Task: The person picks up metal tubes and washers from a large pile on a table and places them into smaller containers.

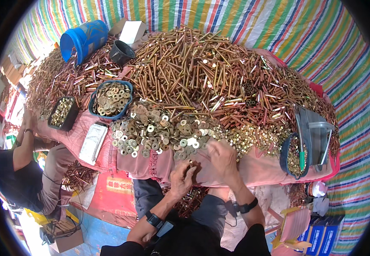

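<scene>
My left hand [182,178] is at the table's near edge, its fingers closed in a pinch. A small brassy bit shows at the fingertips, too small to name. Right of it, my right hand [223,157] reaches over the border between a heap of flat washers [159,128] and a spread of small brassy nuts [255,138]. Motion blurs its fingers, so whether they hold anything is hidden. Behind both lies a big pile of long, copper-coloured bolts or sleeve anchors [185,68]. Pink cloth [262,168] covers the table under my hands.
A blue basket of washers [111,100], a dark tray of nuts [63,113] and a silver packet [93,144] stand left. At right are a nut basket [294,155] and a grey scoop-like container [317,132]. A blue bucket [84,40] lies behind; another person [23,170] sits far left.
</scene>
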Tool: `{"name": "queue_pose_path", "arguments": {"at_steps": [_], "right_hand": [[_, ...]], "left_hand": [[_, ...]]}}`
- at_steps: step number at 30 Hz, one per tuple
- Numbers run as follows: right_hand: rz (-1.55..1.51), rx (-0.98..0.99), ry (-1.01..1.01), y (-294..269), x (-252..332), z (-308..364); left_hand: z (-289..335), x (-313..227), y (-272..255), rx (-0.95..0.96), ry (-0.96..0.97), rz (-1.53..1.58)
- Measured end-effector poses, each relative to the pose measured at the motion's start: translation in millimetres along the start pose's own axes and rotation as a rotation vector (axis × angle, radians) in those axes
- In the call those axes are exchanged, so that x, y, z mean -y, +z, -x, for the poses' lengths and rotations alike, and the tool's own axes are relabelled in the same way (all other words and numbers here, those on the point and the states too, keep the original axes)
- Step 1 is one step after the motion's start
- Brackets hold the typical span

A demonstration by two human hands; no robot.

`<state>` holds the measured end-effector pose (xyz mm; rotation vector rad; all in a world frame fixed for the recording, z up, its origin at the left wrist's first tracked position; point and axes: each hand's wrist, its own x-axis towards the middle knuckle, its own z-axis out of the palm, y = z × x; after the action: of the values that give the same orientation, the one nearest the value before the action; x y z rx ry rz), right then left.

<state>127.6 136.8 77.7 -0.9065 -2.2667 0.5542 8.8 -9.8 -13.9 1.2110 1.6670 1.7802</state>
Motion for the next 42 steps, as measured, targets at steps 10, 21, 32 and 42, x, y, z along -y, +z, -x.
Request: {"name": "queue_pose_path", "arguments": {"at_steps": [10,21,32,42], "right_hand": [[0.32,0.041,-0.164,5,-41,-38],[-0.484,0.441,0.141,-27,34,-1],[-0.503,0.294,0.04,-25,34,16],[-0.406,0.228,-0.196,-15,41,15]], "left_hand": [[-7,-13,-3,0.054,-0.012,0.015],[-5,-14,-4,0.092,-0.147,-0.006],[-10,1,1,-0.001,0.211,-0.186],[-12,-11,-6,0.045,0.109,-0.175]]}}
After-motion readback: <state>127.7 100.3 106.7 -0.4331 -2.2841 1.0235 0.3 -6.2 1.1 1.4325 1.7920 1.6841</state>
